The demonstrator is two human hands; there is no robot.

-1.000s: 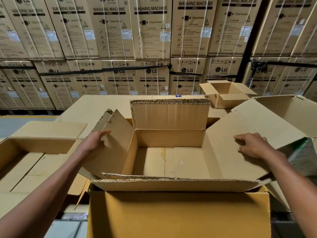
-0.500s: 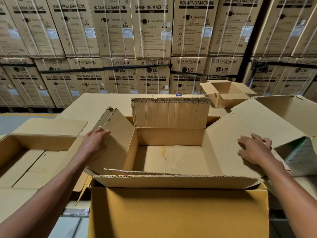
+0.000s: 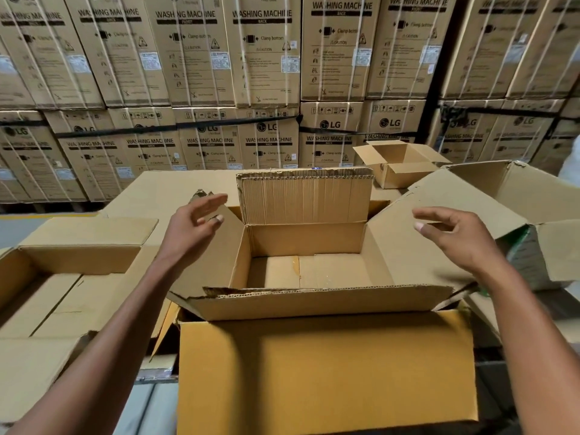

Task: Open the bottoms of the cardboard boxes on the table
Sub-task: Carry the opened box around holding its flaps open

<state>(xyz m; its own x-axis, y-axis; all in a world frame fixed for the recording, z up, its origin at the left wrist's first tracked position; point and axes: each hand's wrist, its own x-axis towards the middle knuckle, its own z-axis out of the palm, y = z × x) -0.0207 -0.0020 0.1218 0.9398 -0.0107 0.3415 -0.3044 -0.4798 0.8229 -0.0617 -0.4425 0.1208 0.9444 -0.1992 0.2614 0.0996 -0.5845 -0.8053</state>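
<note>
Central box: an open cardboard box (image 3: 309, 255) sits at the middle of the frame with all four top flaps folded outward; its floor is closed, two panels meeting at a seam with a strip of clear tape.
Far flap: the flap (image 3: 306, 197) at the box's upper edge stands upright, corrugated edge on top.
Left hand: the left hand (image 3: 191, 226) hovers above the left flap, apart from it, fingers (image 3: 212, 204) straight and loosely spread, holding nothing.
Right hand: the right hand (image 3: 456, 235) hovers over the right flap, clear of the cardboard, fingers relaxed and slightly bent, empty.
Near box: a yellower box wall (image 3: 326, 372) fills the lower centre of the frame, just under the central box's near flap.
Left box: another open box (image 3: 72, 265) lies at the left edge.
Small box: a small open box (image 3: 400, 163) rests on the tabletop (image 3: 175, 189) at upper right.
Backdrop: stacked washing machine cartons (image 3: 266, 54) cover the top of the frame.
</note>
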